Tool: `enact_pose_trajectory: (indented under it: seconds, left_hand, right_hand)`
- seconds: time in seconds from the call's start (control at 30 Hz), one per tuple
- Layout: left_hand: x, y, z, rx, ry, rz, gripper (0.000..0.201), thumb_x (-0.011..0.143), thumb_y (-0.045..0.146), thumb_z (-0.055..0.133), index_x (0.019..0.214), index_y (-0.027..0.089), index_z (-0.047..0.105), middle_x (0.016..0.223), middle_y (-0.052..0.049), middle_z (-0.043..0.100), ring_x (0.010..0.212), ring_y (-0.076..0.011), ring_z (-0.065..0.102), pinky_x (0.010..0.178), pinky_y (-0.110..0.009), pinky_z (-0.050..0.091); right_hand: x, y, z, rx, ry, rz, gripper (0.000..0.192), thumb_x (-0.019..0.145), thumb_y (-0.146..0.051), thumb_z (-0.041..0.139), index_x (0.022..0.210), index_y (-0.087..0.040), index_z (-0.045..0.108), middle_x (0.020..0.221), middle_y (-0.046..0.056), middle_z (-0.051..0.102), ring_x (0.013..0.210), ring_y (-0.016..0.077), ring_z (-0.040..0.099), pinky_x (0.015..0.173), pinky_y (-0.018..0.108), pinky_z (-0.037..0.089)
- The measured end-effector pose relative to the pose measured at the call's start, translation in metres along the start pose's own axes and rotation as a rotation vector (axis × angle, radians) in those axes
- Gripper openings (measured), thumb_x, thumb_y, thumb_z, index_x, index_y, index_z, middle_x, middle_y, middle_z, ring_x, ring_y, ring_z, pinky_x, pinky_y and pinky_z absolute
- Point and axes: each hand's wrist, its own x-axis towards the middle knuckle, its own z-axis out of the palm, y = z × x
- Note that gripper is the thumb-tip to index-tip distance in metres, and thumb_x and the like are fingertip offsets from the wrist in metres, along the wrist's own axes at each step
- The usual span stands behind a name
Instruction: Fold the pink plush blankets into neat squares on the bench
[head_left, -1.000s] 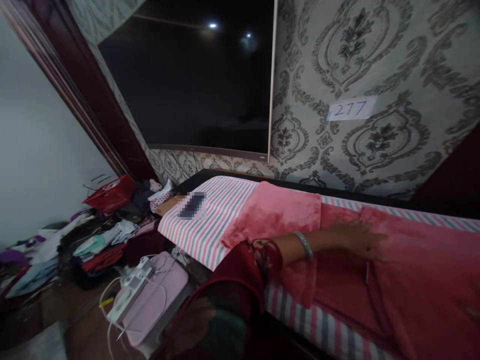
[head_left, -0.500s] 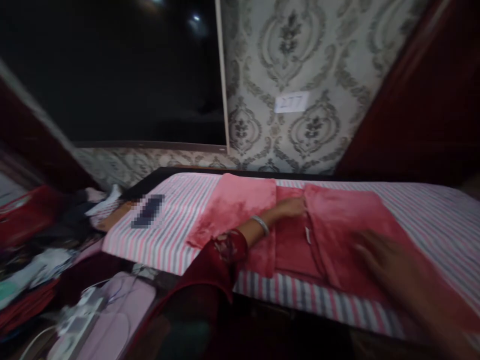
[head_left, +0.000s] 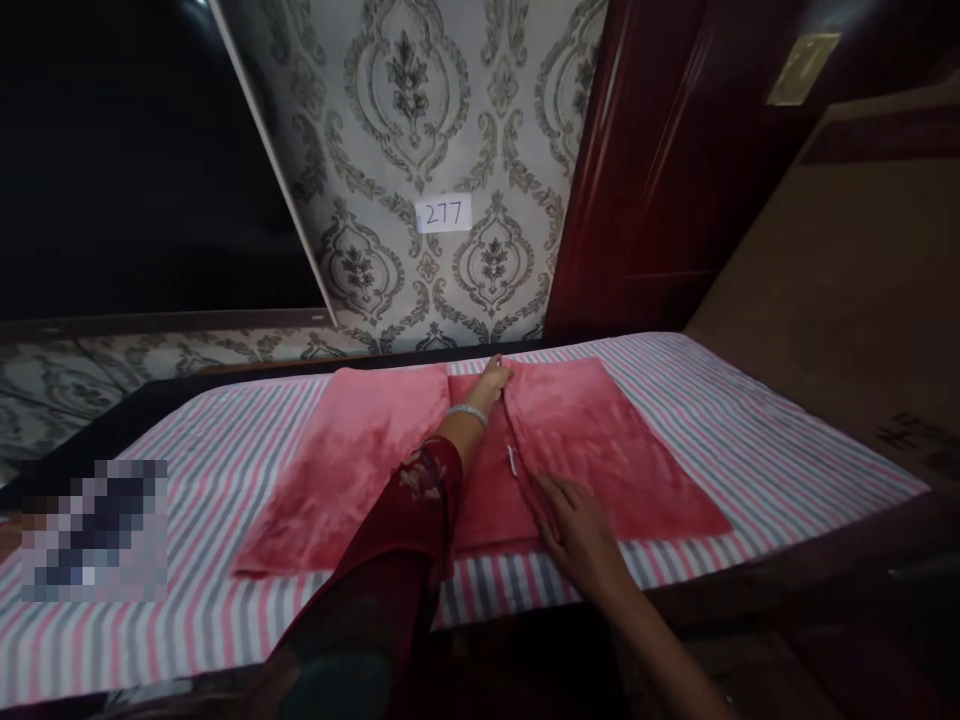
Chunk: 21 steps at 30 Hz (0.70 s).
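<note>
A red velvety cloth (head_left: 615,440) lies on a striped cover (head_left: 675,390), its two side panels turned in over a darker middle strip. A small white tag (head_left: 513,460) shows beside the right panel's inner edge. At the far end of that edge, my left hand (head_left: 495,377) is closed on the cloth, its arm reaching across the middle strip. Lower down the same edge, my right hand (head_left: 576,525) has its fingers curled around the fabric. The undersides of both hands are hidden.
A pixelated dark object (head_left: 97,530) lies on the cover at the left. Behind stand a black screen (head_left: 150,170) and a patterned wall with a paper reading 277 (head_left: 444,213). A large cardboard box (head_left: 862,270) is at the right, in front of dark red panelling (head_left: 637,180).
The view has swung right. My right hand has moved in from over the right panel to its inner edge and closed there. My left hand has reached that edge's far end.
</note>
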Motion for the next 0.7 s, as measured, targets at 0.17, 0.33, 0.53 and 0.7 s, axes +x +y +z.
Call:
enact_pose_trajectory:
  seconds: [0.17, 0.33, 0.53, 0.7]
  left_hand:
    - [0.001, -0.002, 0.002, 0.066, -0.011, 0.015, 0.069, 0.084, 0.011, 0.064, 0.150, 0.018, 0.046, 0.099, -0.007, 0.073, 0.078, -0.0159, 0.067, 0.075, -0.028, 0.055]
    - [0.006, 0.009, -0.005, 0.132, 0.042, 0.075, 0.069, 0.085, 0.012, 0.062, 0.151, 0.020, 0.045, 0.112, -0.008, 0.073, 0.092, -0.0173, 0.069, 0.083, -0.028, 0.055]
    - [0.004, 0.004, -0.025, 0.265, 0.087, 0.071, 0.040, 0.095, 0.036, 0.064, 0.131, 0.019, 0.060, 0.132, -0.011, 0.062, 0.113, -0.0237, 0.064, 0.096, -0.046, 0.055]
    - [0.004, 0.001, -0.032, 0.337, 0.065, 0.030, 0.039, 0.095, 0.038, 0.064, 0.129, 0.018, 0.060, 0.128, -0.010, 0.062, 0.108, -0.0232, 0.064, 0.091, -0.045, 0.057]
  right_hand:
    - [-0.002, 0.007, -0.007, 0.021, 0.072, -0.015, 0.067, 0.079, -0.002, 0.043, 0.140, -0.024, 0.055, 0.115, 0.010, 0.068, 0.106, 0.0272, 0.063, 0.091, 0.046, 0.056]
    - [0.004, -0.002, -0.018, 0.014, 0.144, -0.043, 0.066, 0.081, -0.003, 0.043, 0.142, -0.026, 0.055, 0.113, 0.009, 0.069, 0.107, 0.0283, 0.062, 0.093, 0.048, 0.053]
    - [0.001, -0.008, 0.004, -0.009, 0.027, -0.096, 0.066, 0.075, -0.002, 0.047, 0.135, -0.025, 0.061, 0.111, 0.009, 0.069, 0.101, 0.0279, 0.063, 0.085, 0.045, 0.056]
    - [0.000, -0.013, 0.002, 0.002, -0.054, -0.072, 0.062, 0.073, -0.003, 0.052, 0.131, -0.022, 0.064, 0.111, 0.011, 0.069, 0.102, 0.0294, 0.062, 0.083, 0.047, 0.056]
